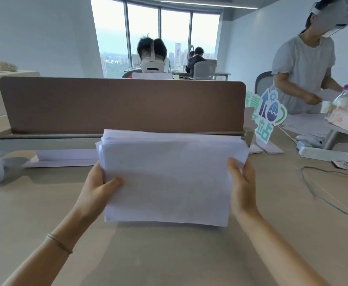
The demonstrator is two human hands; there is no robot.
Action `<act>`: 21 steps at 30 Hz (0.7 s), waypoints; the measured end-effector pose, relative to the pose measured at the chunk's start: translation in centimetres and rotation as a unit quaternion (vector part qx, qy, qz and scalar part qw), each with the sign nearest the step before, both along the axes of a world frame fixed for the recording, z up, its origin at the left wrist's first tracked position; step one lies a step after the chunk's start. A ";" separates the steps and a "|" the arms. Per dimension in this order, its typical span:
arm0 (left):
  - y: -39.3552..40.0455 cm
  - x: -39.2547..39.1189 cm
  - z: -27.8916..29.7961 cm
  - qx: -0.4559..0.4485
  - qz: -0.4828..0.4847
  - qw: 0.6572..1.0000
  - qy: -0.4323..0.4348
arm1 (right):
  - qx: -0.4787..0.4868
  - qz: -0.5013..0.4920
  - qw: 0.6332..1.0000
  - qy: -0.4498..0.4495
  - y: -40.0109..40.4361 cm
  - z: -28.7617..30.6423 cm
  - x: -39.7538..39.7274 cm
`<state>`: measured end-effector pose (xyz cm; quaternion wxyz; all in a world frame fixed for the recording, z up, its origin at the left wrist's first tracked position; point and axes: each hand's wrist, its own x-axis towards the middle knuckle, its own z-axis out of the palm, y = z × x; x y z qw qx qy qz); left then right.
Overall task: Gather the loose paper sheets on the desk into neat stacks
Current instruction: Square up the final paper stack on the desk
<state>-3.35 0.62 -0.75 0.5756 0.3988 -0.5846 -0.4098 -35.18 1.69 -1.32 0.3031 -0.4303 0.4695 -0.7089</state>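
A thick stack of white paper sheets (169, 176) stands on its long lower edge on the beige desk (169, 261), tilted a little toward me. My left hand (98, 188) grips its left side, thumb across the front sheet. My right hand (241, 182) grips the right side, thumb on the front and fingers behind. The top edges of the sheets are uneven and fanned at the upper left.
A brown divider panel (121, 104) runs behind the stack. A flat pale-lilac board (65, 158) lies at the divider's foot. A blue-green cut-out sign (268, 114), a white power strip (321, 154) and a grey cable (321, 195) sit to the right. A person (305, 65) stands at the far right desk.
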 end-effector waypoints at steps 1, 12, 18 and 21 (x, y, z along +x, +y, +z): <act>0.1 -0.3 -0.6 0.004 0.010 1.000 0.007 | 0.001 -0.002 1.000 0.016 0.4 -0.6 0.2; 0.5 -3.6 -3.2 0.086 0.149 0.984 0.056 | 0.009 -0.058 0.997 0.049 1.0 -3.0 1.4; 0.6 0.0 3.7 -0.047 0.062 0.997 -0.007 | -0.063 -0.105 0.974 0.191 0.5 3.9 2.0; 0.3 1.9 7.2 -0.067 0.041 0.985 -0.156 | -0.106 -0.110 0.944 0.293 -0.1 9.3 1.8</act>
